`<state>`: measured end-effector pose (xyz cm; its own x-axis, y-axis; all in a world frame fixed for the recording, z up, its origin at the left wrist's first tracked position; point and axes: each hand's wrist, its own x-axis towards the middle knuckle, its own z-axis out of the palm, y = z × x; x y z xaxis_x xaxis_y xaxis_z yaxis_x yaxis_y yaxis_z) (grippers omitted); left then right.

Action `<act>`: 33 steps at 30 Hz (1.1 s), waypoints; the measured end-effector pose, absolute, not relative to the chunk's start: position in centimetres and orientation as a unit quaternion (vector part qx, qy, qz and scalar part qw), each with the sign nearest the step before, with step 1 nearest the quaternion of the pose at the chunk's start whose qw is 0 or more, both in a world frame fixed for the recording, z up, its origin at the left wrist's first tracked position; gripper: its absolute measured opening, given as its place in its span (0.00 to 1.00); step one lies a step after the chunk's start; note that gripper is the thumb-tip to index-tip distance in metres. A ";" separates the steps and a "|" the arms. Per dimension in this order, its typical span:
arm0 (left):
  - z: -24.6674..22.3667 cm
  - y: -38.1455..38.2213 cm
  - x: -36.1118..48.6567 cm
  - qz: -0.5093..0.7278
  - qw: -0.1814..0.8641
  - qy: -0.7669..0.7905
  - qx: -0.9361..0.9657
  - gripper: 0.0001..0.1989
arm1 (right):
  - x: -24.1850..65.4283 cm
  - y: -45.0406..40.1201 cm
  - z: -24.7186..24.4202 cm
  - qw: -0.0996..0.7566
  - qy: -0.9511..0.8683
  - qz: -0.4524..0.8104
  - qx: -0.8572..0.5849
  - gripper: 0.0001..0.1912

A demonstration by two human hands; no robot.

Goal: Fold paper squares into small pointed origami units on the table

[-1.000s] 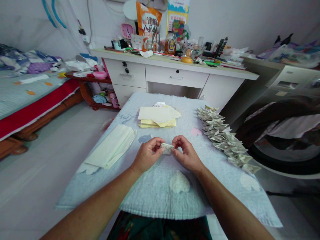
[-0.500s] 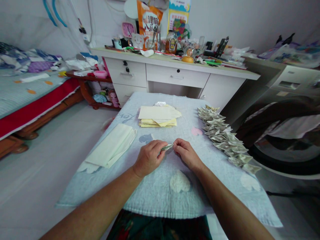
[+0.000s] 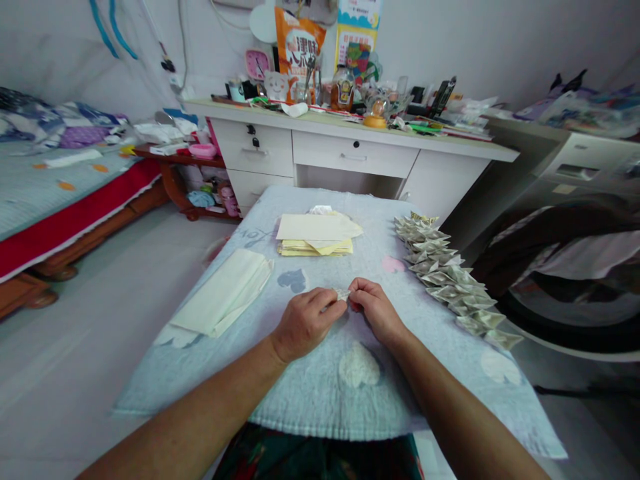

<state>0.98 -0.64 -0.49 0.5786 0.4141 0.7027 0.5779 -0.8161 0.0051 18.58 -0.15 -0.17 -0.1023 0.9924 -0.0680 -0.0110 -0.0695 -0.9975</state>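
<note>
A small folded paper piece (image 3: 342,293), greyish with a printed pattern, is held just above the cloth-covered table (image 3: 310,393). My left hand (image 3: 307,320) is closed on its left part, hiding much of it. At its right end my right hand (image 3: 373,303) pinches with thumb and forefinger. Beyond the hands lies a stack of pale yellow paper sheets (image 3: 317,230). Left of them is a folded bundle of whitish paper (image 3: 225,293). Along the right side of the table runs a row of several pointed folded paper pieces (image 3: 445,273), nested together.
A white desk (image 3: 355,143) crowded with jars, a snack bag and other items stands behind the table. To the right is a front-loading washing machine (image 3: 580,167) with dark cloth at its door. A bed (image 3: 75,180) and a small red-brown shelf (image 3: 175,160) are at the left.
My left hand has shifted slightly right and down, closer to my right hand. Less of the folded paper piece shows between them. The stacks and the row stay put.
</note>
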 end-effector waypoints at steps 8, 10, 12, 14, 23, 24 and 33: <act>-0.6 -0.8 0.8 -0.383 0.110 -0.288 -0.871 0.07 | 18.7 -0.3 -0.1 0.471 -0.495 0.550 -0.481 0.05; -0.5 -0.9 0.8 -0.379 0.109 -0.277 -0.876 0.07 | 18.7 -0.3 -0.3 0.475 -0.491 0.546 -0.484 0.05; -0.4 -1.0 0.8 -0.377 0.107 -0.260 -0.883 0.07 | 18.6 -0.3 -0.4 0.476 -0.493 0.539 -0.490 0.06; -0.3 -1.0 0.8 -0.380 0.097 -0.245 -0.887 0.08 | 18.6 -0.3 -0.4 0.471 -0.502 0.534 -0.492 0.06; 0.0 -0.2 0.2 -0.487 -0.158 -0.375 -0.773 0.06 | 19.3 -0.5 0.1 0.478 -0.596 0.483 -0.428 0.17; 0.1 -0.1 0.2 -0.487 -0.187 -0.386 -0.760 0.05 | 19.3 -0.5 0.2 0.472 -0.625 0.457 -0.422 0.18; 0.3 -0.1 0.4 -0.473 -0.337 -0.419 -0.698 0.03 | 18.8 -0.4 0.6 0.455 -0.684 0.388 -0.417 0.09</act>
<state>0.43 -0.08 0.30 0.2005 0.9039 0.3779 0.2663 -0.4215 0.8669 18.82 -0.45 0.57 -0.2377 0.9244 0.2984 0.2180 0.3501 -0.9110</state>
